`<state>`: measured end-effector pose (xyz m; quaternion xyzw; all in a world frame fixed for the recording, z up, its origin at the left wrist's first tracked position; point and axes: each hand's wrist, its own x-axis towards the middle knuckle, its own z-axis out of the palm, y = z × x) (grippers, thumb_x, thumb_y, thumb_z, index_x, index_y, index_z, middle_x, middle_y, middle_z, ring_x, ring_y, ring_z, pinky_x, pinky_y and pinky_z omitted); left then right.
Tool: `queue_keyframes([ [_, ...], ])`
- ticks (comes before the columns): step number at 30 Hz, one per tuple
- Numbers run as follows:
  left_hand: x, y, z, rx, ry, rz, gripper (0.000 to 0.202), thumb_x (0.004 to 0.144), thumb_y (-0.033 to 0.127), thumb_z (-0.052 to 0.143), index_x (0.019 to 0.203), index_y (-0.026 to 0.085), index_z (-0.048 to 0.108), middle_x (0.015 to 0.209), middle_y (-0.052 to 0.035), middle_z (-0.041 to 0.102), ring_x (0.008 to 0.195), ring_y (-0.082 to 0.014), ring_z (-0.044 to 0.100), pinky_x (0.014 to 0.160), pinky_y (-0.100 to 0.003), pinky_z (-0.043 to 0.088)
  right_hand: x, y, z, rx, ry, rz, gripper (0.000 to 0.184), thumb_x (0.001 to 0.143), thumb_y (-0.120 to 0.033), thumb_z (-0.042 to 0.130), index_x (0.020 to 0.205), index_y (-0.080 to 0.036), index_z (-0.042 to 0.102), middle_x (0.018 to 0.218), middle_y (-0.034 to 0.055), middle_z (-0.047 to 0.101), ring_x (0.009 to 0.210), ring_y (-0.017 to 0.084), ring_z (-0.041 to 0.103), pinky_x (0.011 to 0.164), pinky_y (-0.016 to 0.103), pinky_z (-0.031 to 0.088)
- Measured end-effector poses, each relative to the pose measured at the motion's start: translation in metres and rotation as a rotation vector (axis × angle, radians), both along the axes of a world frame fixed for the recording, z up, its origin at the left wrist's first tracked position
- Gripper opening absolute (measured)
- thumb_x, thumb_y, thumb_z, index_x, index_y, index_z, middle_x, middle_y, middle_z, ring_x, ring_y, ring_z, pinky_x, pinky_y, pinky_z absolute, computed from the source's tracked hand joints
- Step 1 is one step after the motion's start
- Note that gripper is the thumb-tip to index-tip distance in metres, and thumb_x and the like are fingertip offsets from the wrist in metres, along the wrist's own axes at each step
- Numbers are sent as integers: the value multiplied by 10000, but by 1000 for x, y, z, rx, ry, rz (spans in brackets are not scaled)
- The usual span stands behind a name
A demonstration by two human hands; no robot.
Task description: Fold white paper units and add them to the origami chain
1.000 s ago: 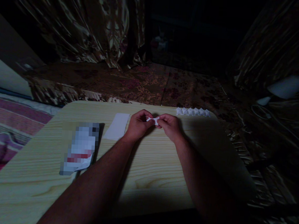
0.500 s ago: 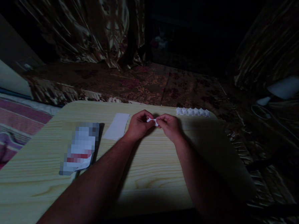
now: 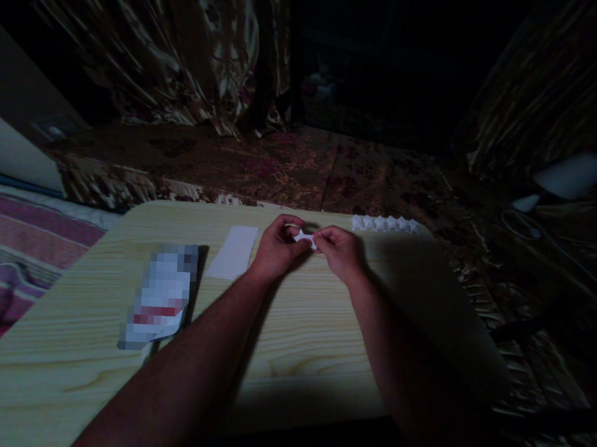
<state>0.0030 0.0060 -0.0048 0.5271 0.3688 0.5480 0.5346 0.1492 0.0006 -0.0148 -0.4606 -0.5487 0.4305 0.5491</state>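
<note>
Left hand (image 3: 277,249) and right hand (image 3: 340,249) are both pinching shut on 1 small folded paper piece (image 3: 305,237), just above the surface (image 3: 297,330). Likely mid-fold, so the next crease is calling for a tight fingertip grip. A row of folded pieces (image 3: 384,223) is lying nearby.

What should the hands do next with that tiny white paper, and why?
Probably a pinch to sharpen its points: the left hand and right hand both grip the small paper piece over the table, and similar folded pieces lie in a row nearby.
</note>
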Motion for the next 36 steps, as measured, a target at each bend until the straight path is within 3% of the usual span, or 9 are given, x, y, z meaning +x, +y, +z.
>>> queue_keyframes([
  [9,-3,4,-4,25,-4,75,395,607,197,759,940,183,547,703,22,624,582,-103,575,567,-224,450,0,0,-1,16,-12,-12,145,692,-309,637,743,-173,628,674,-3,621,611,120,571,581,242,465],
  [18,0,0,-2,15,60,37,306,593,229,780,815,162,580,644,19,613,554,-97,553,543,-218,425,0,-3,3,14,-62,-18,164,705,-329,628,744,-171,636,704,6,643,662,130,585,627,251,475],
  [26,0,1,-5,43,57,21,283,623,222,766,825,169,575,639,21,607,545,-92,542,523,-209,410,0,0,-2,25,-71,-36,140,708,-315,620,727,-177,638,678,-1,635,635,126,571,608,244,459],
  [36,0,-1,-4,37,52,-27,307,613,252,784,823,167,576,649,17,606,551,-95,545,524,-211,413,-1,-3,4,34,-90,-48,130,701,-297,618,725,-171,640,666,-3,627,616,122,552,593,236,432],
])
